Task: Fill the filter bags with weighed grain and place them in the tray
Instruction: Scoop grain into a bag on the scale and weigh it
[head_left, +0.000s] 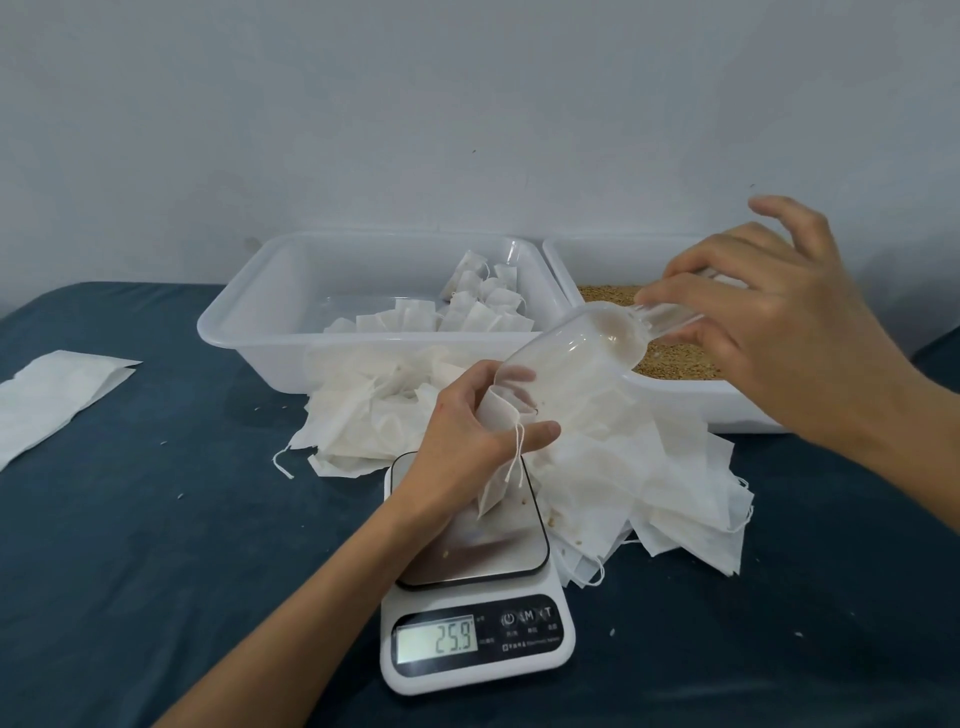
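The fingers (470, 387) of the left hand (467, 421) are curled round the neck of a filter bag (496, 467), thumb out to the right, pinching the mouth open just above the plate of the scale (475, 551), whose display reads 25.9. The bag's lower corner hangs to the plate, and its drawstring dangles beside the thumb. Left of all this a flat white sheet (52, 400) lies on the dark tabletop (156, 519). Behind, the tray (260, 291) already holds a cluster of filled bags (467, 306), and a loose heap of empty bags (623, 483) spreads in front of it.

The clear scoop (576, 343) tilts mouth-down into the bag and looks nearly empty, only a few kernels clinging. The right hand (774, 317) pinches its handle with thumb and forefingers while the other fingers fan free, over the bin of grain (670, 364).

To finish the pour well, I would keep the bag mouth wide under the lip, tap the scoop gently so stragglers fall inside and not onto the plate, then draw the string tight.
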